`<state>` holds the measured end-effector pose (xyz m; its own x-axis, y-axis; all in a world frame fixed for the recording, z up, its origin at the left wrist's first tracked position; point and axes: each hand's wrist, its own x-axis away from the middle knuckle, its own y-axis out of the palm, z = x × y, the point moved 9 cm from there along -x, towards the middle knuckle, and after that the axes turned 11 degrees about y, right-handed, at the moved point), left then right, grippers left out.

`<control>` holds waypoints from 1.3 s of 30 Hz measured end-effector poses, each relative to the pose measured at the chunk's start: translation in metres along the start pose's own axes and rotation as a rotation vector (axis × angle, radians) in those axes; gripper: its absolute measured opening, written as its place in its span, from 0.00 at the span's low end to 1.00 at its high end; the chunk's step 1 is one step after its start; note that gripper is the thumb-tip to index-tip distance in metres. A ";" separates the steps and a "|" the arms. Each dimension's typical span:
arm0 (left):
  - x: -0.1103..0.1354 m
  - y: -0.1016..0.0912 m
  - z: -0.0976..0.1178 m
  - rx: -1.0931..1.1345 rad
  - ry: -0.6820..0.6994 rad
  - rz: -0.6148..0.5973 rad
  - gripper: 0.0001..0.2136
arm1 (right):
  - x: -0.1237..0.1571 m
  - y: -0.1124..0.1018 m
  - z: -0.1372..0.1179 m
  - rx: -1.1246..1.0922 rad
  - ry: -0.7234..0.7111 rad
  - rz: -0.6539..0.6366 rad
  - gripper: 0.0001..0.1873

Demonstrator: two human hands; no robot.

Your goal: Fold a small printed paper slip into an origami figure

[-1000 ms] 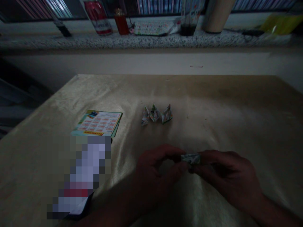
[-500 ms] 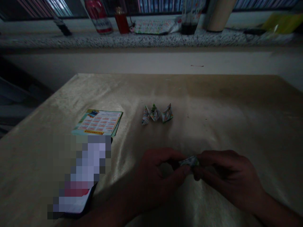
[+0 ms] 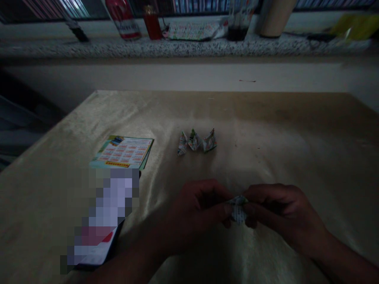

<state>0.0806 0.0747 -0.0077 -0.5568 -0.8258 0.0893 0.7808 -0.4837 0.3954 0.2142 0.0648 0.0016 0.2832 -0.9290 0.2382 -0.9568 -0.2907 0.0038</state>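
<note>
Between my two hands, over the near part of the table, is a small folded piece of printed paper [image 3: 238,213]. My left hand [image 3: 201,213] pinches its left side between thumb and fingers. On the opposite side, my right hand [image 3: 280,213] grips it the same way. Part of the paper is hidden by my fingertips. Farther off, three small folded paper shapes stand in a row: a narrow one [image 3: 182,143], a middle one [image 3: 194,141] with a green tip, and a boat-like one [image 3: 210,141] with raised points.
A stack of printed cards [image 3: 124,152] lies on the table [image 3: 296,130] at left, beside a phone [image 3: 94,256] with a blurred-out screen. On the granite sill [image 3: 189,48] behind stand a red can [image 3: 126,23], a red bottle [image 3: 152,25] and a glass [image 3: 237,29] with dark liquid.
The paper has turned between my fingers, so a printed pointed flap now shows hanging downward. Both hands have shifted slightly and still grip it.
</note>
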 end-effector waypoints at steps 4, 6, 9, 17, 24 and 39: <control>0.001 -0.001 0.002 -0.012 0.019 0.017 0.02 | -0.001 0.003 0.000 -0.048 0.009 -0.048 0.06; 0.001 -0.002 0.001 0.001 0.023 0.021 0.02 | -0.002 0.003 0.001 -0.083 0.019 -0.054 0.05; 0.000 -0.004 -0.001 0.005 0.031 0.026 0.03 | -0.003 0.003 0.003 -0.118 0.037 -0.058 0.05; 0.000 -0.005 -0.009 -0.078 -0.047 0.047 0.06 | -0.005 0.003 0.008 0.004 0.060 -0.040 0.03; -0.002 -0.008 -0.014 0.085 -0.005 0.040 0.04 | 0.014 -0.003 -0.032 0.315 -0.377 0.166 0.19; 0.001 0.000 0.005 -0.194 0.090 0.078 0.05 | 0.011 -0.019 -0.019 0.030 -0.190 0.324 0.07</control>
<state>0.0785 0.0753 -0.0031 -0.4722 -0.8811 0.0274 0.8651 -0.4572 0.2062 0.2337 0.0647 0.0226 -0.0245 -0.9990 0.0384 -0.9972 0.0217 -0.0713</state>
